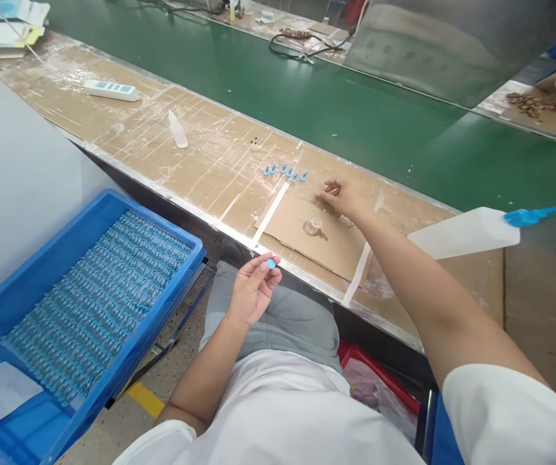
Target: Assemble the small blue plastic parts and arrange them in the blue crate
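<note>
My left hand (254,287) is closed in a pinch just off the table edge, above my lap. Between its thumb and fingertips sits a small round blue plastic piece (271,263). Over the cardboard sheet (290,216), my right hand (343,196) reaches out with its fingers curled together; whatever they hold, if anything, is too small to make out. Several small blue pieces with dark tops (283,168) stand in a loose group left of that hand. Below it, a small clear round cap or dish (313,226) rests on the cardboard, beside a wet-looking dark spot.
A white bottle with a blue nozzle (471,232) stands right, near my right forearm. Farther left are a small white dropper bottle (177,130) and a power strip (112,90). A blue tray (195,242) holds rows of blue pieces. Beyond runs a green belt (258,77).
</note>
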Demonstrator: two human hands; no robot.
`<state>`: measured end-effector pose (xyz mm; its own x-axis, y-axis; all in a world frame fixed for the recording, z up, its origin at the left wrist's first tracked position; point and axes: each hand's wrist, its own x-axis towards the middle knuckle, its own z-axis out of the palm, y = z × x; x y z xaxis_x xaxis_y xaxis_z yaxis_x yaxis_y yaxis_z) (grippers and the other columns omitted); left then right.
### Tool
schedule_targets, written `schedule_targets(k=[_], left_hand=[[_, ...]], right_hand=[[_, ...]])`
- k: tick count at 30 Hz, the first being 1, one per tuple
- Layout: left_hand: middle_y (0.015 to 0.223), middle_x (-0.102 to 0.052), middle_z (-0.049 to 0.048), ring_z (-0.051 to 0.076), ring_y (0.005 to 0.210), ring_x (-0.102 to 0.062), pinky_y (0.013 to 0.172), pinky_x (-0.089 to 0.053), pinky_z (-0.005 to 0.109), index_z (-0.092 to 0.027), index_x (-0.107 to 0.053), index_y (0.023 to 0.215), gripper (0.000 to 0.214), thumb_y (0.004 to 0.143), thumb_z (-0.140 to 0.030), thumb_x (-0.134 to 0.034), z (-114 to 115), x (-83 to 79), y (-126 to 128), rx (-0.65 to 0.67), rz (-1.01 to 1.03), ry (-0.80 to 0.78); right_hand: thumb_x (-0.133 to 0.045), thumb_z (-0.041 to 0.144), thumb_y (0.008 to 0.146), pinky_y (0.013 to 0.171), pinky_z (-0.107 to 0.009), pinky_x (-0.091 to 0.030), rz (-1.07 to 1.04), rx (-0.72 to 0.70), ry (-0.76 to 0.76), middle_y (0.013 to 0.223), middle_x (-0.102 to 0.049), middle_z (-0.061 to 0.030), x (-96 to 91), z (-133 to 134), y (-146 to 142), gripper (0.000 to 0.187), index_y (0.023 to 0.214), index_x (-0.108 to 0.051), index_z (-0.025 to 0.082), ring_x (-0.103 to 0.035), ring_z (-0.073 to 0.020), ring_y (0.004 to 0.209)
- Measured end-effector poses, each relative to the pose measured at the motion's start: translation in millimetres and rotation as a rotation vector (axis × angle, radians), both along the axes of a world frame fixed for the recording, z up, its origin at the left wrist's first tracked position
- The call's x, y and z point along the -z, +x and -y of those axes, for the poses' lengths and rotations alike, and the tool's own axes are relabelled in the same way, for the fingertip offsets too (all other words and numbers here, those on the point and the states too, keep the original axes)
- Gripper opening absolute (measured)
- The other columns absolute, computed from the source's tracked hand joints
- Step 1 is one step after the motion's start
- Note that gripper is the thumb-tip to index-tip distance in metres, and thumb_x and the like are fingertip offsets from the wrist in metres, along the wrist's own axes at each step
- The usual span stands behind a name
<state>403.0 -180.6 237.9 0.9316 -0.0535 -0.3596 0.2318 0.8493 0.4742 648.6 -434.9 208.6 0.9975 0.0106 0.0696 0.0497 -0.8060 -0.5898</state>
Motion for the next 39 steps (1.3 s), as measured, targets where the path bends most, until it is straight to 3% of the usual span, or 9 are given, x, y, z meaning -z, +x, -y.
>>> schedule_targets(k=[7, 11, 14, 19, 22, 26, 29, 34, 39], left_hand=[[0.092, -0.077, 0.0052, 0.008, 0.069, -0.069, 0.071, -0.059, 0.019, -0.017, -0.078, 0.092, 0.030, 0.066, -0.026, -0.090, -1.4, 0.9, 0.8, -0.016, -0.020, 0.050], [0.093, -0.077, 0.0053, 0.008, 0.071, -0.070, 0.073, -0.059, 0.019, -0.016, -0.077, 0.093, 0.029, 0.068, -0.025, -0.088, -0.4, 3.6, 1.6, -0.009, -0.028, 0.036], [0.095, -0.077, 0.0055, 0.009, 0.074, -0.071, 0.075, -0.059, 0.019, -0.016, -0.077, 0.094, 0.027, 0.070, -0.023, -0.087, 0.1, 5.2, 1.3, 0.002, -0.009, 0.010], [0.101, -0.077, 0.0063, 0.009, 0.078, -0.072, 0.080, -0.059, 0.019, -0.016, -0.077, 0.098, 0.030, 0.070, -0.016, -0.086, 0.1, 6.9, -0.3, 0.030, -0.027, -0.006], [0.099, -0.077, 0.0051, 0.008, 0.075, -0.071, 0.076, -0.059, 0.016, -0.017, -0.077, 0.098, 0.028, 0.071, -0.014, -0.084, 1.2, 6.5, 0.1, 0.020, -0.058, -0.001], [0.097, -0.077, 0.0042, 0.007, 0.074, -0.072, 0.072, -0.058, 0.013, -0.017, -0.076, 0.097, 0.028, 0.071, -0.013, -0.085, 4.2, 4.7, 2.1, 0.026, -0.060, -0.013], [0.099, -0.077, 0.0039, 0.007, 0.075, -0.072, 0.074, -0.059, 0.013, -0.018, -0.076, 0.095, 0.023, 0.073, -0.012, -0.083, 6.8, 3.7, 2.8, 0.026, -0.086, 0.010], [0.106, -0.077, 0.0055, 0.008, 0.078, -0.073, 0.078, -0.059, 0.015, -0.017, -0.076, 0.094, 0.023, 0.073, -0.011, -0.082, 9.4, 4.8, 2.9, 0.012, -0.100, 0.025], [0.099, -0.077, 0.0045, 0.007, 0.077, -0.072, 0.074, -0.058, 0.013, -0.016, -0.076, 0.096, 0.025, 0.073, -0.014, -0.084, 11.6, 9.1, 5.7, 0.009, -0.073, 0.005]], right_hand=[[-0.087, 0.024, 0.071, 0.068, -0.034, -0.055, -0.288, -0.093, 0.052, 0.064, -0.070, -0.0051, -6.1, -2.2, 27.0, 0.021, 0.079, -0.071, 0.015, -0.065, -0.0178, 0.058], [-0.085, 0.023, 0.073, 0.072, -0.036, -0.056, -0.291, -0.174, -0.026, 0.056, -0.067, -0.0026, -16.2, -1.2, 24.2, 0.018, 0.076, -0.070, 0.015, -0.067, -0.0191, 0.058], [-0.084, 0.026, 0.074, 0.068, -0.035, -0.057, -0.283, -0.147, 0.099, 0.060, -0.069, -0.0046, -19.9, 2.3, 12.3, 0.019, 0.078, -0.069, 0.016, -0.068, -0.0201, 0.058], [-0.081, 0.028, 0.074, 0.067, -0.034, -0.059, -0.078, -0.050, 0.308, 0.080, -0.075, -0.0081, -12.9, 13.2, -20.7, 0.027, 0.096, -0.072, 0.015, -0.071, -0.0209, 0.068], [-0.079, 0.030, 0.076, 0.074, -0.034, -0.058, 0.063, -0.045, 0.229, 0.088, -0.076, -0.0072, -3.8, 17.7, -40.6, 0.030, 0.103, -0.074, 0.017, -0.071, -0.0205, 0.075], [-0.073, 0.035, 0.080, 0.077, -0.034, -0.057, 0.112, -0.029, 0.088, 0.089, -0.076, -0.0057, 7.0, 17.3, -55.8, 0.023, 0.097, -0.077, 0.020, -0.070, -0.0205, 0.077], [-0.072, 0.037, 0.081, 0.077, -0.034, -0.057, 0.117, 0.000, 0.084, 0.089, -0.077, -0.0051, 13.0, 16.1, -57.2, 0.024, 0.098, -0.078, 0.021, -0.070, -0.0210, 0.077], [-0.072, 0.045, 0.081, 0.080, -0.039, -0.059, 0.217, 0.124, 0.248, 0.093, -0.077, -0.0071, 12.5, 10.6, -64.7, 0.033, 0.099, -0.078, 0.018, -0.072, -0.0248, 0.082], [-0.071, 0.051, 0.084, 0.086, -0.043, -0.059, 0.368, 0.150, 0.461, 0.102, -0.077, -0.0081, 1.1, -10.8, -102.3, 0.038, 0.102, -0.078, 0.018, -0.073, -0.0274, 0.092]])
